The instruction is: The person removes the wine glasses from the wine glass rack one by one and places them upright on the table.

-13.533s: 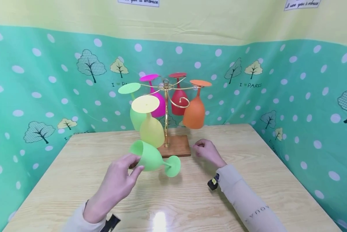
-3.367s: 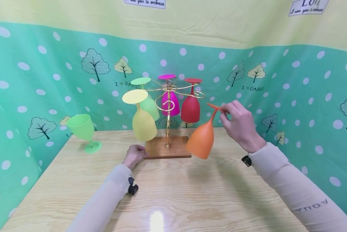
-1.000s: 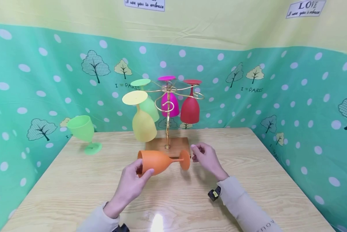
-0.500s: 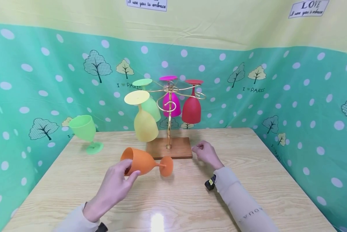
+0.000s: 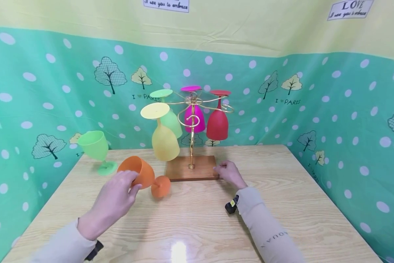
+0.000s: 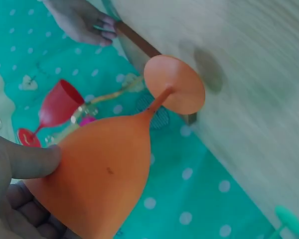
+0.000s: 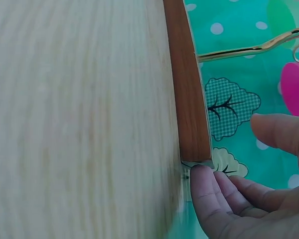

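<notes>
My left hand (image 5: 113, 195) holds an orange wine glass (image 5: 146, 175) by its bowl near the rim, thumb on the outside. The glass is tilted, mouth toward the upper left, its foot low over the table at right. Close up in the left wrist view, the thumb presses the orange bowl (image 6: 104, 164); most fingers lie behind it. My right hand (image 5: 230, 173) is at the right end of the rack's wooden base (image 5: 177, 168). In the right wrist view its fingertips touch the end of the base (image 7: 189, 99), with the thumb apart from them.
A green wine glass (image 5: 95, 146) stands upright at the table's left. From the gold rack (image 5: 192, 138) hang yellow (image 5: 165, 144), pale green (image 5: 172, 122), magenta (image 5: 197, 118) and red (image 5: 218, 126) wine glasses upside down. A dotted cloth backs the table.
Earlier the green glass went from my left hand to the table, and my right hand took the orange one off the rack. Lately my left hand carries it leftward, turning its foot downward.
</notes>
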A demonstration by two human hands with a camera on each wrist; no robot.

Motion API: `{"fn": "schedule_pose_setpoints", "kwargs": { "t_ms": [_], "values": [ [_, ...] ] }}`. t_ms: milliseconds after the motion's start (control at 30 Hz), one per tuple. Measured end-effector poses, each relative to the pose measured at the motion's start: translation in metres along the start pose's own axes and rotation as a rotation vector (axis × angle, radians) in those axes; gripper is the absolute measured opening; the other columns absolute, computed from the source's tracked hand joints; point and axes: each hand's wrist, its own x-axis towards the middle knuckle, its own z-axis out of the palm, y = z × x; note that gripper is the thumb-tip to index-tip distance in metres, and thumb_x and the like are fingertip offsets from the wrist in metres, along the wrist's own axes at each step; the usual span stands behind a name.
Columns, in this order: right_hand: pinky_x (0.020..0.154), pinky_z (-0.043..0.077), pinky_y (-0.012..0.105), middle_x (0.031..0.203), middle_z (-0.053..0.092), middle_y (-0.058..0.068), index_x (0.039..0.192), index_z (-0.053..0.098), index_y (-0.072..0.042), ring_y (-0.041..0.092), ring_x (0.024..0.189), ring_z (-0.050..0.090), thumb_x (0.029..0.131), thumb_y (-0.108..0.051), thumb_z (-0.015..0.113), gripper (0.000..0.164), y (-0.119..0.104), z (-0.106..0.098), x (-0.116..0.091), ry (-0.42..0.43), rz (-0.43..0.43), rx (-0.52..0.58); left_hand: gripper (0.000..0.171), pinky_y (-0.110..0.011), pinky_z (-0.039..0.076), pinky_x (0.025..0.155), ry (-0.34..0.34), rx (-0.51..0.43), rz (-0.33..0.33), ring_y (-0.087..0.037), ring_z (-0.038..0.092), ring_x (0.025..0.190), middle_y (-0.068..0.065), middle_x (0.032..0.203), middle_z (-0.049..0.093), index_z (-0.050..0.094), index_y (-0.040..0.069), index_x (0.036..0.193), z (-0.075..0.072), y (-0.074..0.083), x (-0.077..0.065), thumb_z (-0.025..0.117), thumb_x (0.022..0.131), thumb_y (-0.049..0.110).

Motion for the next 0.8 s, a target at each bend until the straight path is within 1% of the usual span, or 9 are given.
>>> {"fn": "schedule_pose_setpoints", "kwargs": {
  "t_ms": [100, 200, 333, 400, 567, 633, 700, 800],
  "values": [
    [0.082, 0.051, 0.040, 0.116, 0.059, 0.021, 0.127, 0.048, 0.007, 0.027, 0.089, 0.065, 0.088, -0.024, 0.066, 0.054, 0.001, 0.001, 0.001, 0.001, 0.011, 0.011, 0.020, -0.033, 0.045, 0.058, -0.019, 0.008, -0.016, -0.017, 0.049, 0.066, 0.000, 0.071, 0.056, 0.064, 0.004, 0.083, -0.003, -0.010, 0.006, 0.077, 0.072, -0.006],
    [0.084, 0.049, 0.041, 0.116, 0.059, 0.022, 0.127, 0.049, 0.008, 0.028, 0.093, 0.063, 0.087, -0.022, 0.067, 0.053, 0.003, 0.003, 0.001, 0.006, 0.011, -0.009, 0.019, -0.034, 0.045, 0.058, -0.026, 0.018, -0.010, -0.019, 0.050, 0.065, -0.002, 0.070, 0.057, 0.064, 0.002, 0.082, -0.004, -0.021, 0.014, 0.077, 0.072, -0.007],
    [0.088, 0.048, 0.043, 0.116, 0.061, 0.022, 0.128, 0.048, 0.008, 0.030, 0.101, 0.061, 0.086, -0.020, 0.068, 0.054, 0.004, 0.006, 0.001, 0.018, 0.018, -0.031, 0.016, -0.036, 0.043, 0.059, -0.025, 0.042, 0.026, -0.022, 0.050, 0.063, -0.003, 0.069, 0.058, 0.065, -0.001, 0.083, -0.002, -0.034, 0.029, 0.075, 0.072, -0.007],
    [0.089, 0.048, 0.044, 0.117, 0.061, 0.022, 0.130, 0.047, 0.008, 0.031, 0.104, 0.060, 0.086, -0.019, 0.068, 0.056, 0.004, 0.007, 0.002, 0.020, 0.025, -0.037, 0.014, -0.036, 0.042, 0.058, -0.024, 0.059, 0.044, -0.022, 0.049, 0.061, -0.003, 0.066, 0.056, 0.064, 0.001, 0.078, -0.001, -0.039, 0.038, 0.073, 0.072, -0.009],
    [0.086, 0.049, 0.041, 0.116, 0.061, 0.019, 0.130, 0.049, 0.005, 0.029, 0.103, 0.059, 0.084, -0.015, 0.070, 0.054, 0.005, 0.011, 0.003, 0.027, 0.049, -0.059, 0.019, -0.033, 0.038, 0.051, -0.014, 0.133, 0.109, -0.021, 0.045, 0.055, -0.002, 0.060, 0.051, 0.059, 0.005, 0.069, 0.002, -0.051, 0.058, 0.069, 0.070, -0.011],
    [0.086, 0.050, 0.041, 0.116, 0.060, 0.017, 0.129, 0.050, 0.004, 0.028, 0.103, 0.058, 0.084, -0.014, 0.070, 0.052, 0.006, 0.013, 0.003, 0.030, 0.051, -0.069, 0.018, -0.033, 0.037, 0.049, -0.021, 0.165, 0.123, -0.021, 0.044, 0.054, -0.002, 0.059, 0.050, 0.059, 0.004, 0.068, 0.003, -0.056, 0.065, 0.067, 0.070, -0.012],
    [0.087, 0.049, 0.041, 0.116, 0.060, 0.017, 0.128, 0.052, 0.003, 0.029, 0.104, 0.058, 0.084, -0.013, 0.070, 0.050, 0.006, 0.014, 0.003, 0.031, 0.052, -0.078, 0.018, -0.033, 0.036, 0.048, -0.036, 0.192, 0.119, -0.021, 0.044, 0.053, -0.002, 0.057, 0.048, 0.058, 0.004, 0.067, 0.004, -0.063, 0.071, 0.065, 0.070, -0.012],
    [0.088, 0.049, 0.040, 0.114, 0.060, 0.016, 0.125, 0.054, 0.004, 0.028, 0.103, 0.057, 0.084, -0.013, 0.071, 0.048, 0.006, 0.015, 0.003, 0.042, 0.035, -0.102, 0.017, -0.033, 0.035, 0.047, -0.068, 0.217, 0.082, -0.021, 0.043, 0.052, -0.002, 0.056, 0.046, 0.057, 0.004, 0.067, 0.006, -0.073, 0.079, 0.062, 0.072, -0.011]
  ]
}}
